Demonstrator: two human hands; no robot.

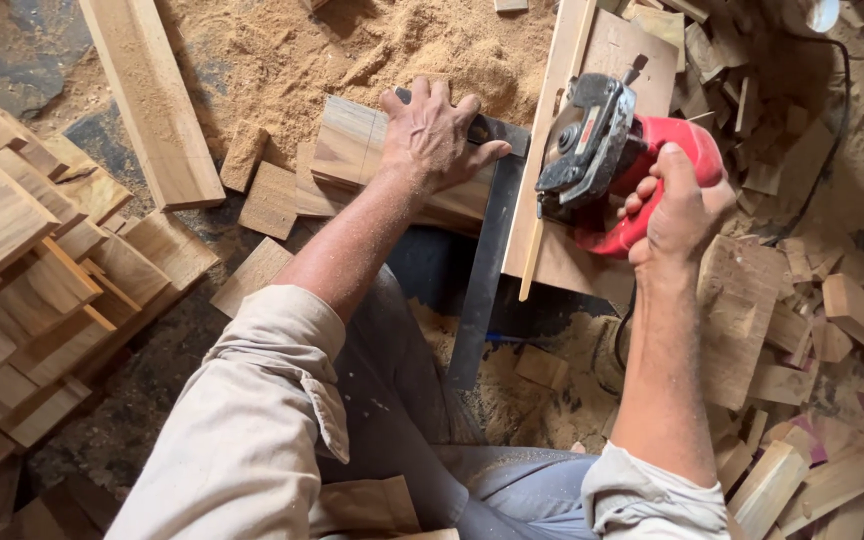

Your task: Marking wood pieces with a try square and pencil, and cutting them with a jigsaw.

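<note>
Left hand [437, 135] pressed flat on wood block [372, 155] and steel square [487, 270]; right hand [677, 205] gripped red circular saw [617, 165], just right of it, upper centre.

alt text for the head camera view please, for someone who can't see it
Seen from above, a person's right hand grips a red handheld power saw on a pale wooden board, while the left hand presses flat on a wood block and a dark metal square. Sawdust and wood offcuts cover the ground around them.
</note>
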